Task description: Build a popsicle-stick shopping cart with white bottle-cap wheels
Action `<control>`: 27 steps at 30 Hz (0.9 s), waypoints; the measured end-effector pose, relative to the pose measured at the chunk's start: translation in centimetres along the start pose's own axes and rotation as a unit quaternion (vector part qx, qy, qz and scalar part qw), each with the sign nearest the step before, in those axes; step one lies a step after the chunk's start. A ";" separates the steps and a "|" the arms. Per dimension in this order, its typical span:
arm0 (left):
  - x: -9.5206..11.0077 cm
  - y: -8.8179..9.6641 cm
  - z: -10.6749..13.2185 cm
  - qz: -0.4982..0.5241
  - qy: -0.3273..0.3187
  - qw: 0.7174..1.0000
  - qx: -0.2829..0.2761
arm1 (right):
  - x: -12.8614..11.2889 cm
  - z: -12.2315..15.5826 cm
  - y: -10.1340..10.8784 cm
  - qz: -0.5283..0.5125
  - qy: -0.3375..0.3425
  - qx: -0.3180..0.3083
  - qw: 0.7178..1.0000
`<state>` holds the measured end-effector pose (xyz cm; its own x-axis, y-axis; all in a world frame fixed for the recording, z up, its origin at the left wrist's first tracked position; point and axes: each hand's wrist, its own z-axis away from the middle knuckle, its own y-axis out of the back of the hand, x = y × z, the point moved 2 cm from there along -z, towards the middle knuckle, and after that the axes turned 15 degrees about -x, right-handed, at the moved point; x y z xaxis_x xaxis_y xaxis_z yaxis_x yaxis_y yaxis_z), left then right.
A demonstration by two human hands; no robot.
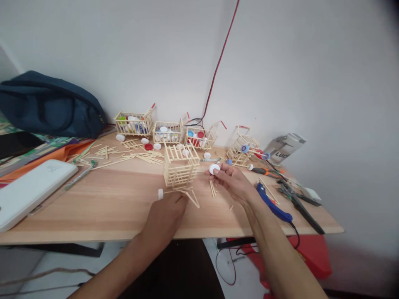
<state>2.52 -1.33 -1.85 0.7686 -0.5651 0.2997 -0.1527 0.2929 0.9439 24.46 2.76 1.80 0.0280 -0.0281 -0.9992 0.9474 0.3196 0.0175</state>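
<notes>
**L hand on stick cart, R hand w/ white cap**

L hand (168, 214) clamped on stick cart (181, 164) at its near, lower part; exact pinch pt hidden by the hand itself. Cart's abt mid-table, tilted, slatted side facing near. White cap wheel (160, 194) at L end of its near axle; bent stick frame (192, 197) juts out to R, just beside the fingers.

R hand (232, 179) a bit to R of cart, thumb + fingers pinching white cap (214, 169); cap & cart apart. Hands apart too.

Far side of table (115, 199), by wall: 3 carts (157, 136) in a row w/ coloured caps inside, plus 4th cart (238, 153) to R, tipped, caps on it. Loose sticks (148, 157) in a scatter far L of held cart, red cap (149, 146) nr them.

R side: blue tool (272, 205) w/ cord, orange-blk pliers (267, 172) farther back, dk cutters (299, 207) at far R. L side: white slab-like device (37, 191) nr edge, navy bag (52, 101) behind.
</notes>
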 end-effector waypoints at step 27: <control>-0.5 -0.6 -0.3 0.055 -0.024 0.998 -0.020 | -9.1 -16.2 1.7 0.735 -0.197 0.074 0.644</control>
<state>2.43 -1.05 -2.61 0.7184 -0.5634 0.4081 -0.2094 0.3843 0.8991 20.63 18.88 10.31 0.9812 -0.0453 0.1874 -0.1763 0.1821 0.9673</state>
